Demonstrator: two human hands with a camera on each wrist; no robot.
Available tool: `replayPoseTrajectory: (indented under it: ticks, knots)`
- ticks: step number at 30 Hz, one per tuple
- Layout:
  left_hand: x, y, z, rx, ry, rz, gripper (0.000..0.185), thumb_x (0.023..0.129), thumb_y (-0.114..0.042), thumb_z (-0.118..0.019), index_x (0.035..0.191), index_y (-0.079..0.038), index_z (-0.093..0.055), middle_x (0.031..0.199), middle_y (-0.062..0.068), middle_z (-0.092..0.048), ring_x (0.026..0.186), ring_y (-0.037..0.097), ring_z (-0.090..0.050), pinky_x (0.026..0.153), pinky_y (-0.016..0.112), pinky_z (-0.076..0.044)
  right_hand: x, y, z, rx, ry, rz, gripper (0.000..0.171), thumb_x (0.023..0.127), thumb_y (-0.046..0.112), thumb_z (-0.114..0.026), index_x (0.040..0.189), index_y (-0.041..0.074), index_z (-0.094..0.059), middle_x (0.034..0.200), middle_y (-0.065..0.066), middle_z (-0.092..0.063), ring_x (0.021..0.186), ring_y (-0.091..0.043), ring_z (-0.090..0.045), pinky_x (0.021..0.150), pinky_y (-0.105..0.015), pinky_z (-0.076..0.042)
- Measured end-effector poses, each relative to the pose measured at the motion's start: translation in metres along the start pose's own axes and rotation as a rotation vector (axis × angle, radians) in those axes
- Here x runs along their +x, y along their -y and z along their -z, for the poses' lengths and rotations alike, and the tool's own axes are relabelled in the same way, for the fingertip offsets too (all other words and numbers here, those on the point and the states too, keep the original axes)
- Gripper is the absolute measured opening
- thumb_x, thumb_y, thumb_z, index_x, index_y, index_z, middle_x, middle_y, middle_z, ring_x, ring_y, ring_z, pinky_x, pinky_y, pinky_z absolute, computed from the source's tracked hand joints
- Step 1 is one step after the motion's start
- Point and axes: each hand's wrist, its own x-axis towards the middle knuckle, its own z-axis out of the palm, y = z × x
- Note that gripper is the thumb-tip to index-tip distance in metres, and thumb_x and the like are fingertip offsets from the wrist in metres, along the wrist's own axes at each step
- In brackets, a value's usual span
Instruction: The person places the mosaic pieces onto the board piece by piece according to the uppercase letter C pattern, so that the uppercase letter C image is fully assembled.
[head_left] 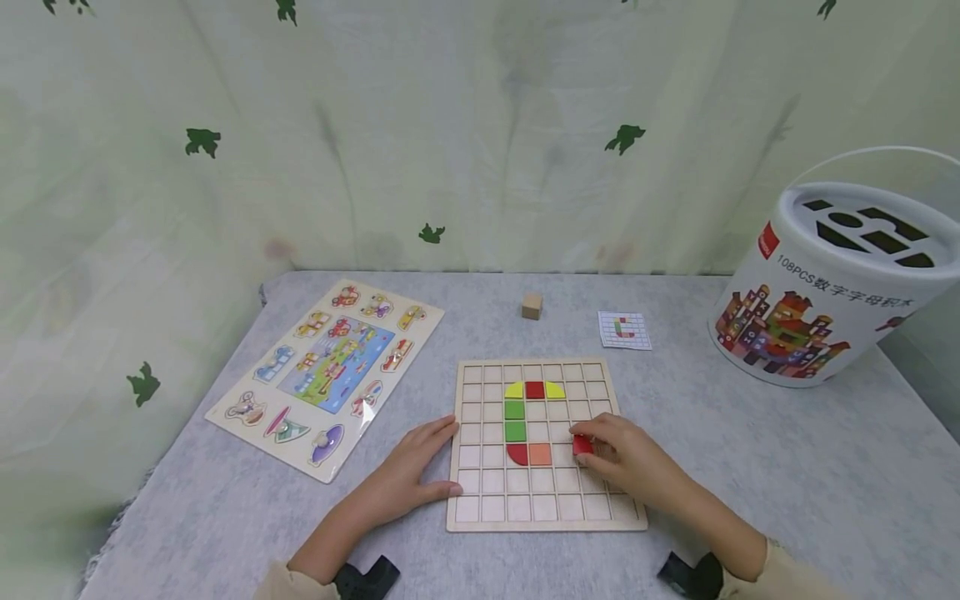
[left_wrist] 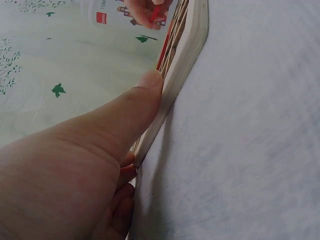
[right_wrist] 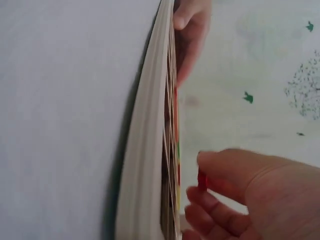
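A wooden grid board (head_left: 495,507) lies flat, with coloured tiles in some of its cells. Along the upper part of the shape, a red square (head_left: 535,390) sits between two yellow rounded tiles (head_left: 554,391). Two green squares (head_left: 515,431) run down the left side to a red rounded tile (head_left: 517,454) and an orange square (head_left: 540,454). Between thumb and fingers, my right hand (head_left: 637,462) pinches a red tile (right_wrist: 202,181) over the board's right half. My left hand (head_left: 408,467) touches the board's left edge, its thumb (left_wrist: 150,82) at the rim.
Behind the board are a small wooden block (head_left: 532,306) and a card (head_left: 625,331) with a coloured grid pattern. A picture puzzle board (head_left: 348,308) lies on the left. At the right stands a large white bucket (head_left: 825,275) of blocks with a slotted lid.
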Motion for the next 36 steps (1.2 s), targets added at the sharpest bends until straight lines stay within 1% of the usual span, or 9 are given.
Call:
replayPoseTrajectory:
  ticks: [5, 9, 11, 14, 17, 20, 24, 29, 36]
  knots:
    - [0.000, 0.000, 0.000, -0.003, 0.001, 0.002, 0.076, 0.070, -0.053, -0.052, 0.132, -0.021, -0.022, 0.135, -0.008, -0.016, 0.121, 0.012, -0.013, 0.093, 0.038, -0.020, 0.004, -0.001, -0.012, -0.042, -0.010, 0.042, 0.026, 0.074, 0.021, -0.062, 0.099, 0.015, -0.059, 0.088, 0.011, -0.048, 0.073, -0.005, -0.042, 0.059, -0.017, -0.038]
    - [0.000, -0.001, 0.000, -0.003, 0.009, 0.014, 0.076, 0.070, -0.054, -0.052, 0.132, -0.021, -0.022, 0.135, -0.009, -0.016, 0.121, 0.012, -0.013, 0.093, 0.038, -0.021, 0.005, -0.002, -0.013, -0.061, 0.030, 0.015, 0.032, 0.073, 0.026, -0.062, 0.103, 0.014, -0.058, 0.091, 0.012, -0.047, 0.077, -0.003, -0.042, 0.064, -0.018, -0.039]
    - [0.000, -0.002, 0.000, -0.003, 0.013, 0.019, 0.076, 0.070, -0.054, -0.051, 0.132, -0.022, -0.021, 0.135, -0.009, -0.016, 0.121, 0.012, -0.013, 0.093, 0.038, -0.021, 0.006, -0.003, -0.009, -0.046, 0.074, -0.010, 0.035, 0.074, 0.027, -0.061, 0.106, 0.015, -0.056, 0.092, 0.012, -0.046, 0.078, -0.003, -0.043, 0.065, -0.019, -0.039]
    - [0.001, -0.003, 0.001, 0.001, 0.010, 0.018, 0.076, 0.070, -0.054, -0.052, 0.132, -0.021, -0.022, 0.134, -0.009, -0.016, 0.121, 0.012, -0.013, 0.093, 0.038, -0.021, 0.008, -0.004, -0.003, 0.025, 0.163, -0.052, 0.034, 0.077, 0.023, -0.058, 0.111, 0.018, -0.053, 0.094, 0.012, -0.046, 0.077, -0.005, -0.043, 0.063, -0.019, -0.039]
    - [0.001, -0.002, 0.001, 0.008, 0.005, 0.013, 0.077, 0.070, -0.054, -0.052, 0.132, -0.021, -0.022, 0.134, -0.009, -0.017, 0.121, 0.012, -0.013, 0.093, 0.038, -0.021, 0.011, -0.006, 0.003, 0.096, 0.231, -0.052, 0.031, 0.080, 0.013, -0.053, 0.111, 0.020, -0.054, 0.094, 0.009, -0.047, 0.076, -0.009, -0.042, 0.061, -0.020, -0.039]
    - [0.001, -0.002, 0.001, 0.010, 0.006, 0.011, 0.077, 0.069, -0.054, -0.052, 0.132, -0.021, -0.022, 0.134, -0.009, -0.017, 0.121, 0.012, -0.013, 0.093, 0.038, -0.021, 0.013, -0.009, 0.006, 0.129, 0.259, -0.034, 0.028, 0.081, 0.012, -0.053, 0.106, 0.023, -0.056, 0.094, 0.009, -0.048, 0.078, -0.010, -0.043, 0.063, -0.021, -0.040]
    - [0.001, -0.001, 0.001, 0.010, 0.000, 0.002, 0.076, 0.070, -0.053, -0.053, 0.132, -0.020, -0.023, 0.134, -0.008, -0.017, 0.121, 0.012, -0.013, 0.093, 0.038, -0.021, 0.015, -0.012, 0.005, 0.132, 0.245, -0.013, 0.021, 0.078, 0.020, -0.057, 0.099, 0.026, -0.058, 0.092, 0.010, -0.049, 0.079, -0.009, -0.044, 0.065, -0.022, -0.039]
    - [0.002, 0.000, 0.001, 0.027, -0.029, -0.032, 0.076, 0.070, -0.052, -0.054, 0.131, -0.017, -0.025, 0.134, -0.005, -0.019, 0.120, 0.015, -0.016, 0.092, 0.039, -0.022, 0.017, -0.009, -0.002, 0.077, 0.174, 0.015, 0.021, 0.073, 0.032, -0.061, 0.092, 0.025, -0.058, 0.085, 0.011, -0.048, 0.072, -0.009, -0.043, 0.060, -0.020, -0.038]
    - [0.002, 0.000, 0.001, 0.016, -0.012, -0.017, 0.076, 0.070, -0.052, -0.053, 0.132, -0.019, -0.023, 0.134, -0.008, -0.017, 0.121, 0.012, -0.014, 0.093, 0.038, -0.021, 0.015, 0.001, -0.012, -0.049, 0.050, -0.035, 0.023, 0.068, 0.037, -0.064, 0.086, 0.025, -0.057, 0.083, 0.013, -0.046, 0.071, -0.004, -0.041, 0.060, -0.018, -0.038]
